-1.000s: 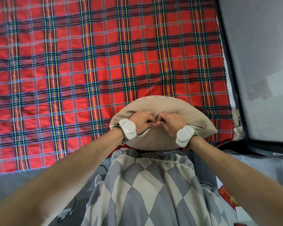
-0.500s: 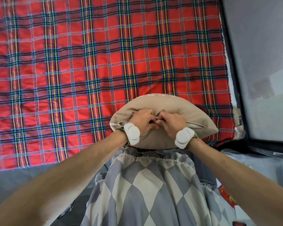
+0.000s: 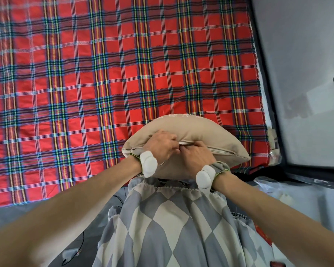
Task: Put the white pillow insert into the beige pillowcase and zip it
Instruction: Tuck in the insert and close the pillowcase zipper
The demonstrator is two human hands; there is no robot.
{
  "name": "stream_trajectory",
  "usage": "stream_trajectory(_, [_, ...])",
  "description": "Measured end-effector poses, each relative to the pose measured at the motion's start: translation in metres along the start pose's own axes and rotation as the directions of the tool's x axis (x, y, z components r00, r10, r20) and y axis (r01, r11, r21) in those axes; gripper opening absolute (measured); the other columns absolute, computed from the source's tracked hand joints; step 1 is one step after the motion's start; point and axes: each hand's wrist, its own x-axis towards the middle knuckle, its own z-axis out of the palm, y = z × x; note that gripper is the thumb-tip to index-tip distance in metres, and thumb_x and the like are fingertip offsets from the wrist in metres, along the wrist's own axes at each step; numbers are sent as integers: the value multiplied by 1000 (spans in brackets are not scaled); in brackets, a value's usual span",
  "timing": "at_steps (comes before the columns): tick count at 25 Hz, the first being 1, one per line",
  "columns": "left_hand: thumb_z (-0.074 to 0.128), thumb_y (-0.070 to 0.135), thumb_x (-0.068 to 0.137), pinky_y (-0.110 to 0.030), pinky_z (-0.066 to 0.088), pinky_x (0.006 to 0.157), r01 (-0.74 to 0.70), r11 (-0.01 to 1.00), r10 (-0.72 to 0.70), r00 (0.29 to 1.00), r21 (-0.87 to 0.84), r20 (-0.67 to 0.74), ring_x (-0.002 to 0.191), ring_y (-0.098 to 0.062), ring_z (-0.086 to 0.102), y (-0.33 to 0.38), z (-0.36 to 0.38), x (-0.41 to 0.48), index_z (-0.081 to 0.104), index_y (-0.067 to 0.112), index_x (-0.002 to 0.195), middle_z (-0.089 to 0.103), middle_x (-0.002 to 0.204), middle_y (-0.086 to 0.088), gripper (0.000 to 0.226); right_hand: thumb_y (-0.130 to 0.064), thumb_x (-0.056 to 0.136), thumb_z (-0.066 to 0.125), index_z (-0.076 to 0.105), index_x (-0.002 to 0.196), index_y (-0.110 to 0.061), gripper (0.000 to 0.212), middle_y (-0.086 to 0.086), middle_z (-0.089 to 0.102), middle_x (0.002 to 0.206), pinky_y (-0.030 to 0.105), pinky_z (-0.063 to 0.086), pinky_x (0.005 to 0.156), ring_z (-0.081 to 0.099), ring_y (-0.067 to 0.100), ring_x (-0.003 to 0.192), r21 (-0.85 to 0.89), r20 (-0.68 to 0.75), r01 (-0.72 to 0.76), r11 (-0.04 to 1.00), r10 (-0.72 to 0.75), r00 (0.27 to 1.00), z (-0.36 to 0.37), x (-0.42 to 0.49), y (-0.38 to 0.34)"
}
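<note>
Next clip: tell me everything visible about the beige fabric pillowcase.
The beige fabric pillowcase is plump, stuffed, lying at the near edge of the red plaid cloth. Its zip seam faces the person: it looks closed on the right stretch, while a sliver of white pillow insert shows between the hands. The left hand and right hand both pinch the seam near its middle.

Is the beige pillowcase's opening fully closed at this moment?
No: white pillow insert shows through a gap in the beige pillowcase seam between the left hand and right hand.
</note>
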Motion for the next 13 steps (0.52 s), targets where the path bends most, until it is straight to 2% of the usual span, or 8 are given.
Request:
stream_trajectory(2, [61, 31, 78, -30, 30, 75, -146, 983, 147, 989, 109, 4, 66, -22, 61, 4, 3, -4, 72, 16, 70, 62, 69, 0, 20, -23, 90, 43, 57, 105, -16, 22, 2, 68, 104, 32, 27, 100, 60, 22, 100, -1, 60, -37, 999, 37, 998, 1, 6, -2])
stream_trajectory(4, [50, 34, 83, -32, 32, 77, -178, 972, 178, 984, 155, 16, 66, -22, 60, 2, 5, -6, 71, 17, 69, 62, 69, 0, 30, -24, 91, 40, 61, 100, -16, 24, 4, 69, 100, 34, 27, 99, 61, 23, 98, 38, 70, -56, 998, 54, 996, 3, 8, -1])
stream_trajectory(5, [46, 35, 84, -33, 33, 77, -171, 973, 171, 985, 156, 13, 66, -22, 59, 1, 4, -5, 70, 17, 69, 61, 69, 0, 34, -26, 91, 38, 61, 97, -16, 26, 4, 69, 97, 34, 27, 98, 62, 24, 95, 71, 35, -45, 996, 43, 998, 3, 6, -1])
stream_trajectory(7, [44, 35, 85, -34, 35, 78, -154, 979, 155, 988, 137, 0, 65, -23, 58, -3, 0, 0, 69, 16, 71, 60, 68, -1, 34, -26, 85, 43, 62, 95, -15, 25, 3, 70, 91, 34, 32, 94, 64, 25, 88, 105, -132, 24, 994, -10, 991, 2, -2, 4])
stream_trajectory(10, [44, 36, 87, -34, 45, 78, -139, 983, 142, 990, 117, -16, 66, -24, 59, -9, -5, 10, 70, 17, 76, 61, 68, -1, 34, -18, 69, 58, 65, 102, -16, 33, 1, 69, 100, 33, 41, 92, 65, 23, 93, 26, -317, 2, 1000, 6, 949, -2, -14, 19])
stream_trajectory(11, [44, 38, 88, -34, 47, 78, -139, 983, 142, 990, 120, -18, 67, -24, 60, -11, -6, 12, 71, 17, 75, 62, 68, -1, 36, -19, 68, 58, 66, 99, -17, 32, 0, 69, 98, 32, 37, 94, 65, 21, 92, -28, -345, -12, 1000, 2, 939, -2, -16, 20])
stream_trajectory(13, [43, 42, 88, -34, 41, 81, -144, 981, 148, 989, 134, -24, 67, -22, 61, -12, -4, 11, 71, 18, 73, 64, 68, 1, 40, -22, 73, 50, 68, 91, -18, 25, -2, 70, 85, 32, 29, 98, 67, 20, 84, -162, -299, -1, 987, -48, 953, 2, -12, 18])
